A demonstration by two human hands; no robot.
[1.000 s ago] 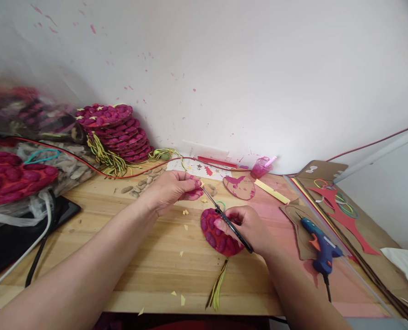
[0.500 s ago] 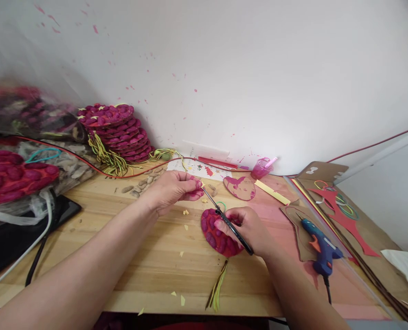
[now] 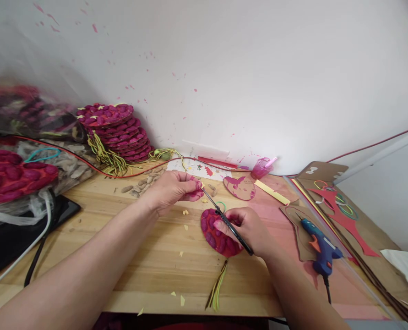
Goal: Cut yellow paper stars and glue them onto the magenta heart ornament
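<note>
So the left hand (image 3: pixel 172 189) is up near the middle of the tabletop (image 3: pixel 149 261), thumb and fingertips pinching a tiny yellow bit (image 3: pixel 202 184) — too small to make out its exact shape. The tips of the black-handled scissors (image 3: pixel 237 235) are right at that bit, blades looking closed or very nearly so. The right hand (image 3: pixel 250 224) has its fingers curled around the scissor handles, with the thumb lying along them; I can't tell how the hidden fingers sit.

Under the scissors and right hand there's 1 round magenta-and-red disc (image 3: pixel 212 237) flat on the wood, partly covered. It's got a green loop (image 3: pixel 221 205) at the far edge and a yellow-green and dark tassel (image 3: pixel 218 288) hanging off the near side. Little yellow scraps (image 3: pixel 182 300) are scattered to the left of it, some down by the table's front edge.

Off to the right lies a blue glue gun (image 3: pixel 322 247), well apart from the hands. Back left — a leaning stack of similar discs (image 3: pixel 116 130), with peanuts (image 3: pixel 144 184) loose on the wood in front.
</note>
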